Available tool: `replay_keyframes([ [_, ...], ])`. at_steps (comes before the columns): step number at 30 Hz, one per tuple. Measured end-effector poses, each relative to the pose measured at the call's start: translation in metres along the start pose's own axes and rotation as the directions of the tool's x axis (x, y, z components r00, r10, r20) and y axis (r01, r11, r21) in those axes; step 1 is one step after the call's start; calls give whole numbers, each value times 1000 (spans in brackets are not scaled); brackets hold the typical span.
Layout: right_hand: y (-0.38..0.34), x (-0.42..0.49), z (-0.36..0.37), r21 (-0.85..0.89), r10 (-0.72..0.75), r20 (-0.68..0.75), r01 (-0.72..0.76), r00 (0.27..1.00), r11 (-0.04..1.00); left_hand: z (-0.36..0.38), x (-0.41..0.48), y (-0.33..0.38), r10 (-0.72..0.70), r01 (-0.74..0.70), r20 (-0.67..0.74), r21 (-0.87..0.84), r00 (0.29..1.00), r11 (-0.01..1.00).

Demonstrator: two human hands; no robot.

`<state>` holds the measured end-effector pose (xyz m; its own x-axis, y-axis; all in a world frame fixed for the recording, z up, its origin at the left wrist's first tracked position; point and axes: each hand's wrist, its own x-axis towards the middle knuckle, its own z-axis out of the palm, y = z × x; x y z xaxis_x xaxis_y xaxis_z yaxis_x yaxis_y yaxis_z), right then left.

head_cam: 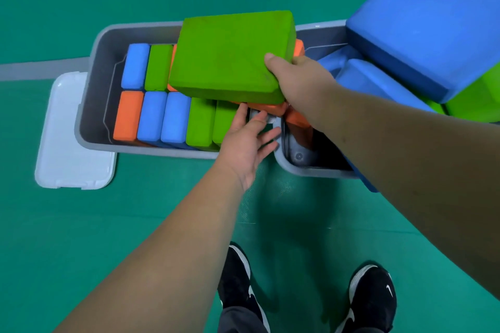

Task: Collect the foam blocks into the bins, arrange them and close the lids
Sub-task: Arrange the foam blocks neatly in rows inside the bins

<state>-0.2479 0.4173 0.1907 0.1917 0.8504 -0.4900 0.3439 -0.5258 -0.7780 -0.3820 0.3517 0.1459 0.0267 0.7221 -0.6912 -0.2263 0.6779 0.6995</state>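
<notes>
1. The white lid [73,132] lies on the floor, touching the left bin [93,62].
2. Inside, the stood blocks [151,116] fill neat rows; the left grip [246,143], wide and holding nothing, reaches to the front row's end.
3. The right grip [300,81] holds a green block [230,57] above them. I'd say arranging is underway; next it needs turning on edge into a gap.
4. The right bin [305,169] holds jumbled blue blocks [378,81].

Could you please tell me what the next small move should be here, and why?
Probably turn the green foam block on edge and lower it into the neatly packed grey bin beside the standing green blocks: the right hand grips it above that row, and the open left hand hovers at the row's end.
</notes>
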Motion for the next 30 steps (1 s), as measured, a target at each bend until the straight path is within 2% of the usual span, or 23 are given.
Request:
replay_keyframes([
  [3,6,-3,-3,-44,-22,8,22,1000,999,4,-2,2,-16,16,-10,21,1000,1000],
  [6,14,-13,-11,-176,-52,45,59,998,983,13,-9,-5,-55,57,-25,103,998,993],
  [8,24,-23,-20,-197,-88,75,101,993,975,20,-15,-12,-83,84,-13,169,996,982],
  [15,46,-55,-80,-166,-75,-34,68,997,984,53,-39,-16,-47,18,66,382,997,924],
  [20,38,-59,-118,-182,-120,-24,114,992,977,78,-48,13,19,-54,79,470,997,881],
  [22,40,-57,-128,-192,-156,-105,134,982,972,91,-45,18,83,-123,101,513,991,850],
  [23,42,-55,-129,-192,-175,-152,144,973,971,96,-41,18,148,-187,116,554,982,811],
  [24,45,-52,-128,-187,-193,-199,156,961,970,100,-36,17,231,-277,155,623,961,731],
  [27,65,-41,-119,-255,-276,-297,202,914,945,109,-14,8,374,-486,345,775,861,403],
  [30,69,-22,-121,-455,-434,-282,279,855,846,115,16,16,460,-549,389,785,798,288],
])
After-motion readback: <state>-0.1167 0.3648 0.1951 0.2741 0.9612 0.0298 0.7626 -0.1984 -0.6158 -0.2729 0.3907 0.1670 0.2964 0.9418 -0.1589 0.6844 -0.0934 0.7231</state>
